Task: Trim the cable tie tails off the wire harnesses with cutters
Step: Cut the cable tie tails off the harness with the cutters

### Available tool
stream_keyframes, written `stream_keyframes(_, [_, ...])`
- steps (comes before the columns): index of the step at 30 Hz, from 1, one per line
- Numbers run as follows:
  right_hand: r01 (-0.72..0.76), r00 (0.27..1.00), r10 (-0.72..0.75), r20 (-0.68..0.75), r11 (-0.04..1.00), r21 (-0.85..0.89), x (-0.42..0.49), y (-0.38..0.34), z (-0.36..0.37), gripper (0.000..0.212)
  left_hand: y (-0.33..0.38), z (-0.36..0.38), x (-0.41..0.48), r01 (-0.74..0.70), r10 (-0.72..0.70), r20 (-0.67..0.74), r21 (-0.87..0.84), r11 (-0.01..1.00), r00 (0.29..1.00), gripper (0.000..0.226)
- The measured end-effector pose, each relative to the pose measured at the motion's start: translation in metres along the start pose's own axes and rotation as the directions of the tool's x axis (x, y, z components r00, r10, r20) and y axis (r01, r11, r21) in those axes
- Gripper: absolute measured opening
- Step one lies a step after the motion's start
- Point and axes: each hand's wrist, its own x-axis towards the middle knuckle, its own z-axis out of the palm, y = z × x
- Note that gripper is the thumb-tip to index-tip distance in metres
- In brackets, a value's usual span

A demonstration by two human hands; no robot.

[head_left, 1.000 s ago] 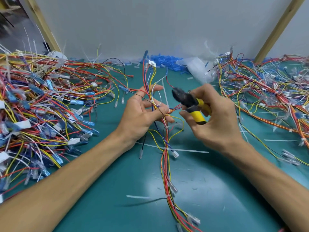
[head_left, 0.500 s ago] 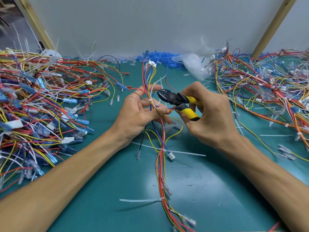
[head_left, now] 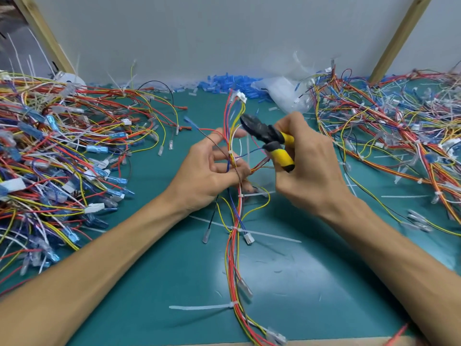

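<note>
A wire harness [head_left: 234,248] of red, yellow and blue wires runs from the table's front edge up the middle to a white connector [head_left: 241,96]. My left hand [head_left: 214,171] pinches its bundle between thumb and fingers. My right hand [head_left: 309,168] grips yellow-handled cutters [head_left: 267,138], whose black jaws point up-left, just right of the wires above my left fingers. White cable tie tails stick out of the harness lower down: one [head_left: 272,236] to the right, another [head_left: 199,307] to the left near the front.
A big heap of harnesses [head_left: 57,156] covers the left of the green mat [head_left: 324,283]; another heap [head_left: 389,136] fills the right. Blue terminals [head_left: 229,83] and a clear plastic bag [head_left: 282,93] lie at the back wall. Small cut scraps dot the mat.
The cutters' jaws have gone from beside my left fingertips up and to the right, away from the bundle. My left hand keeps its hold on the harness.
</note>
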Motion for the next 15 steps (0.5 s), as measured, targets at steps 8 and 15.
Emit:
stream_keyframes(8, [-0.266,0.963,0.255,0.083,0.947,0.179,0.007,0.01,-0.005,0.021,0.003,-0.002,-0.002,-0.051,0.048,0.039,0.066,0.997,0.998,0.059])
stream_keyframes(15, [-0.496,0.854,0.378,0.357,0.799,0.339,0.014,0.015,-0.017,0.023,0.003,-0.005,-0.003,-0.104,0.103,0.02,0.057,0.993,0.994,0.049])
